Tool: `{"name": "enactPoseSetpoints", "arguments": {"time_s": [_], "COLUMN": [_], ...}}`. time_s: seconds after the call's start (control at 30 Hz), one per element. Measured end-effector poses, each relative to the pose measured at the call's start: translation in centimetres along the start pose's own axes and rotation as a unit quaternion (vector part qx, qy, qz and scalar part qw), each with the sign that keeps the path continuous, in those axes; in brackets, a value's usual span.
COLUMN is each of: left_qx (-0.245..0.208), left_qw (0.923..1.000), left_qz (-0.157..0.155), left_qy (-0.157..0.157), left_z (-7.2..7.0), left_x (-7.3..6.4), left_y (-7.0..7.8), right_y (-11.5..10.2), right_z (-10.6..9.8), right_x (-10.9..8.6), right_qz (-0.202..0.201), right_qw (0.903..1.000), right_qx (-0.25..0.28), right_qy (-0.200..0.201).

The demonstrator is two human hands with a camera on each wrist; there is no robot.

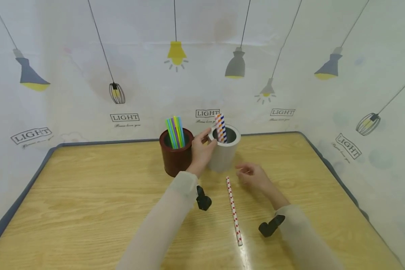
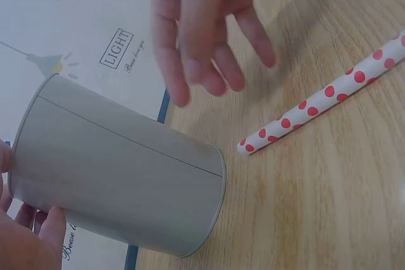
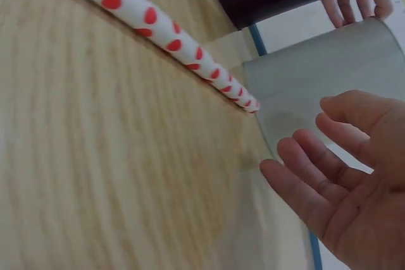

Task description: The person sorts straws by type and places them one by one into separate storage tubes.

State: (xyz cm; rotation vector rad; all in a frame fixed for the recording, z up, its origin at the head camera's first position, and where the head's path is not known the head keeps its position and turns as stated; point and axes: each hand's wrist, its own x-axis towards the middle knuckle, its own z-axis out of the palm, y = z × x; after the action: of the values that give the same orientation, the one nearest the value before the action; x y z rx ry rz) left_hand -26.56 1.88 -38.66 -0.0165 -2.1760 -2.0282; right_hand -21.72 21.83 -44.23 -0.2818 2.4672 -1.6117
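Observation:
A light grey cylindrical holder (image 1: 224, 155) stands upright towards the back of the table, with a few striped paper straws (image 1: 220, 128) in it. My left hand (image 1: 202, 150) holds it by its left side, thumb and fingertips at the rim; the left wrist view shows the fingers (image 2: 54, 235) against its wall. My right hand (image 1: 254, 179) hovers just right of the holder's base, fingers loosely bent and holding nothing; its palm (image 3: 373, 219) shows in the right wrist view. Between the forearms, a white straw with red dots (image 1: 234, 212) lies on the table, its far end near the holder.
Left of the grey holder stands a dark red-brown holder (image 1: 175, 161) with several bright coloured straws (image 1: 175, 132). Both are close to the back edge of the wooden table (image 1: 98, 195). A lamp-printed backdrop (image 1: 148, 75) rises behind and along the sides.

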Motion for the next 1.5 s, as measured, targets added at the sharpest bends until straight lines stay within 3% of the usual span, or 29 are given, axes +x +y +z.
{"name": "enactPoseSetpoints", "arguments": {"time_s": [0.17,0.3,0.57,0.8,0.93,1.27,1.5], "left_qx": [-0.002,-0.002,-0.003,-0.004,-0.004,-0.008,-0.007], "left_qw": [1.0000,1.0000,0.9999,0.9998,0.9999,0.9999,0.9999], "left_qz": [-0.003,0.000,0.007,0.012,0.006,-0.002,-0.004], "left_qy": [0.003,0.007,0.009,0.015,0.012,0.009,0.008], "left_z": [0.0,0.1,0.1,0.1,0.1,0.1,0.1], "left_x": [0.0,0.0,0.1,0.1,0.1,-0.1,-0.1], "left_y": [0.1,0.2,0.0,0.1,0.0,0.2,0.2], "right_y": [0.7,1.0,1.3,0.7,0.7,0.3,0.3], "right_z": [1.1,1.9,3.1,3.3,3.4,3.5,3.6], "right_x": [0.0,0.2,0.3,-0.1,0.1,0.3,0.3], "right_qz": [0.043,0.052,0.035,-0.012,0.022,0.048,0.061], "right_qw": [0.9986,0.9981,0.9993,0.9995,0.9990,0.9951,0.9956], "right_qx": [0.021,0.032,-0.012,-0.028,-0.039,-0.084,-0.069], "right_qy": [-0.024,-0.012,0.010,0.006,0.001,0.018,0.018]}}
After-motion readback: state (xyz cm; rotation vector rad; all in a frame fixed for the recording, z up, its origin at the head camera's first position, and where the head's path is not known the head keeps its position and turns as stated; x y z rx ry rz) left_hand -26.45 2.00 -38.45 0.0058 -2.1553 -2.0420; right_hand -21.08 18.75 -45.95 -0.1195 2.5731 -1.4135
